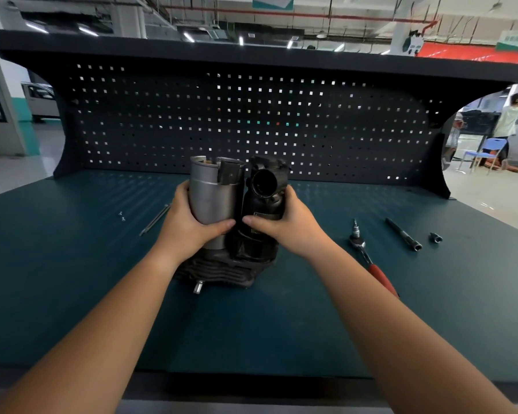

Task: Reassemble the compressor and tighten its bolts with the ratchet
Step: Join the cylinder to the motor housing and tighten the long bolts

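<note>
Both hands are clasping the compressor (237, 222): left hand (189, 225) is curling round the silver cylinder (213, 198), right hand (284, 222) round the black housing (263, 186), thumbs nearly meeting in front. It's standing upright on its finned base (222, 271) on the bench (72, 279). It's looking like solid metal, heavy and rigid, the cylinder smooth and probably slippery, so gripping low with both palms is looking wise. Ratchet (368, 258) is lying right of the compressor, long bolts (156, 219) left of it, both untouched.
</note>
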A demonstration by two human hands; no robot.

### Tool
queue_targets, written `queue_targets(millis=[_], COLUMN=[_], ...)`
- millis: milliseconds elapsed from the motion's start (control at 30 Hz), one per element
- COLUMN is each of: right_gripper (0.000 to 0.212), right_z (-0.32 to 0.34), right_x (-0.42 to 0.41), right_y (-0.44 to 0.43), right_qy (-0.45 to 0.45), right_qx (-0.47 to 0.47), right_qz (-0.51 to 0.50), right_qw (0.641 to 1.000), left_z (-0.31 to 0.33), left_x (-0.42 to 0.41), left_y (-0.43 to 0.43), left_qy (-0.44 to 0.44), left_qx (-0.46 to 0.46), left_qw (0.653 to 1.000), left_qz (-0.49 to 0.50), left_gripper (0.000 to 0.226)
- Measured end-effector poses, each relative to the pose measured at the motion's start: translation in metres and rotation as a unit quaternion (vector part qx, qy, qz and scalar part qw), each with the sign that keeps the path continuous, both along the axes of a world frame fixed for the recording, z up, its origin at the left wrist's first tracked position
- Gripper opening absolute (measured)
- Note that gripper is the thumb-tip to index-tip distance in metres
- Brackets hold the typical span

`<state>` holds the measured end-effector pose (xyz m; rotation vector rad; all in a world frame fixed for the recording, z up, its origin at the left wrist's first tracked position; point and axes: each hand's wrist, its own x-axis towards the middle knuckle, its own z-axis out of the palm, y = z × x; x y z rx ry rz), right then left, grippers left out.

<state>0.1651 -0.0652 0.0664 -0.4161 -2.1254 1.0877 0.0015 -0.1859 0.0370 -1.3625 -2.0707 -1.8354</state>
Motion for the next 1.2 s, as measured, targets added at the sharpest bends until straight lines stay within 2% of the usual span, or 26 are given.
queue_targets(millis=[167,533,733,867,1033,1200], right_gripper=[0.05,0.055,0.065,0.065,0.058,0.057], right_z=[-0.01,-0.005,0.014,0.01,-0.01,-0.01], right_x=[0.0,0.001,0.01,0.01,0.008,0.01], right_y=[0.0,0.0,0.001,-0.004,-0.01,-0.012], right_qy=[0.027,0.0,-0.054,-0.043,0.016,0.007], right_qx=[0.007,0.048,0.06,0.061,0.042,0.025], right_qz=[-0.005,-0.014,0.017,0.005,-0.017,-0.005], right_qw=[1.0,0.999,0.997,0.997,0.999,1.0], left_z=[0.001,0.002,0.003,0.003,0.003,0.004], left_x=[-0.003,-0.004,-0.004,-0.004,-0.004,-0.003], left_y=[0.0,-0.001,-0.002,-0.002,0.0,0.0], left_qy=[0.003,-0.005,-0.014,-0.01,0.007,0.006], left_qx=[-0.001,-0.01,-0.011,-0.013,-0.013,-0.02], left_qw=[1.0,1.0,0.999,0.999,1.0,0.999], left_qz=[-0.01,-0.029,-0.043,-0.039,-0.022,-0.028], left_gripper=[0.086,0.084,0.092,0.093,0.091,0.093])
